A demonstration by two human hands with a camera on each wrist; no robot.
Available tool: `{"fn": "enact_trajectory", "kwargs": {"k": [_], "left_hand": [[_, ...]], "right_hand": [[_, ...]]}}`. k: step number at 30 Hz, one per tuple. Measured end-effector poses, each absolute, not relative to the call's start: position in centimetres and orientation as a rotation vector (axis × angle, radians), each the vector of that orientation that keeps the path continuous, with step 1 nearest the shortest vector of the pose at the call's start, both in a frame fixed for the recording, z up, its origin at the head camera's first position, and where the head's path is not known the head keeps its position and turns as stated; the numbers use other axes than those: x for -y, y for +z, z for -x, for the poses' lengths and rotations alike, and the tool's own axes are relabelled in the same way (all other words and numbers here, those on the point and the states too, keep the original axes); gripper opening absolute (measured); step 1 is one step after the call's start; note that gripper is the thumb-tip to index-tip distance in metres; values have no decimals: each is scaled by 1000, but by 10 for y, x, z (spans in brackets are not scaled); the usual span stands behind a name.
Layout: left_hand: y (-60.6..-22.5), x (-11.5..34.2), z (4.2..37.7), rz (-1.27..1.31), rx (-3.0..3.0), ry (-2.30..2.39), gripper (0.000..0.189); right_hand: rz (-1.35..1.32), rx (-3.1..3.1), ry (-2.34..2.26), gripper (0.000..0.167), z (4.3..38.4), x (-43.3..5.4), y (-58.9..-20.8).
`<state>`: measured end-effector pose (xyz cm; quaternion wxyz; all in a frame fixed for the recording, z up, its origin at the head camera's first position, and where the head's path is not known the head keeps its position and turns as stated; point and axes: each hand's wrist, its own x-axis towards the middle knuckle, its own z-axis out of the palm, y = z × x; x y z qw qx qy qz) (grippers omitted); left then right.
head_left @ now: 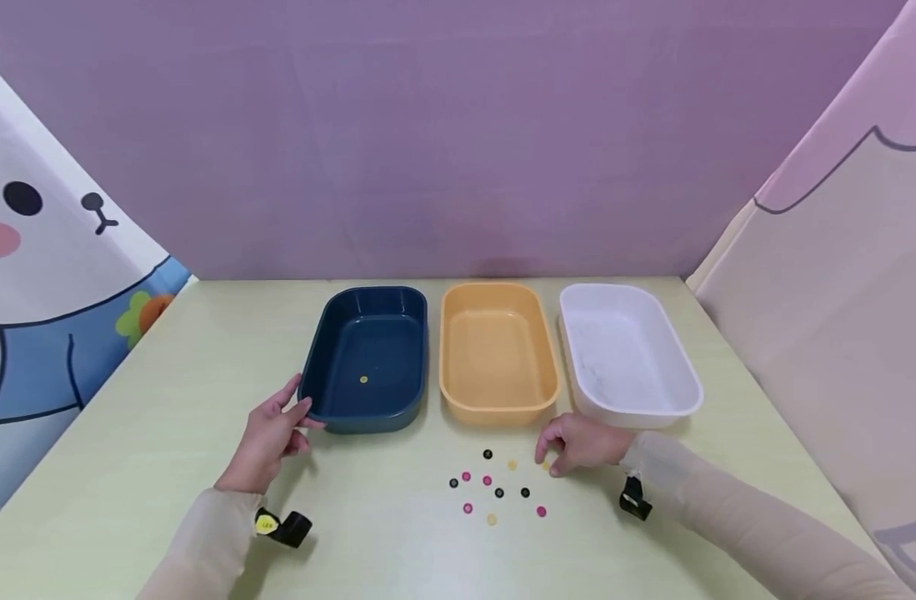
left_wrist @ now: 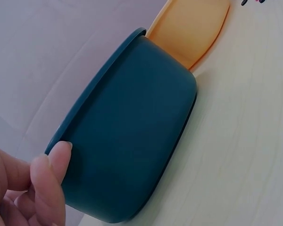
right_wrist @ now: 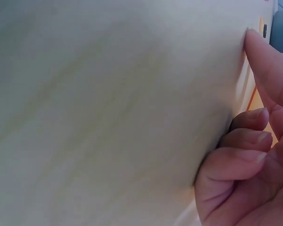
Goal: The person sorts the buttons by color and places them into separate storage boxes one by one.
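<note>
Dark-blue, glossy and rectangular with rounded corners, an open tray [head_left: 371, 424] has its near left corner held by the left hand [head_left: 262, 439], fingers partly curled. Right of and nearer than the tray, the right hand's [head_left: 581, 442] slightly parted thumb and forefinger flank a small round yellow disc [head_left: 545, 466]; whether they pinch it, I cannot tell.

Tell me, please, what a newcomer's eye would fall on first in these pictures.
Probably the blue tray, orange tray and white tray, side by side on the table. Next would come the scattered buttons in front of them, with the right hand down at their edge and the left hand at the blue tray's near left corner. The cartoon face at the head view's far left also stands out.
</note>
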<state>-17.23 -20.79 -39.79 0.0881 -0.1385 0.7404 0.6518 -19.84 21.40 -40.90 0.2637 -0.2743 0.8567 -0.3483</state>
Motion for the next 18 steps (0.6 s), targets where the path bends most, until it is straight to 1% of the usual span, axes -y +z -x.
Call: {"fn": "enact_trajectory", "kwargs": {"k": [12,18], "left_hand": [[-399,206,172,422,-2218,1935,58],[-397,206,172,415,-2221,1947,58]], "right_hand": [[751,-2346,-849,18,195,-215,-410],[832,-2340,-835,17,195,-216,-411]]}}
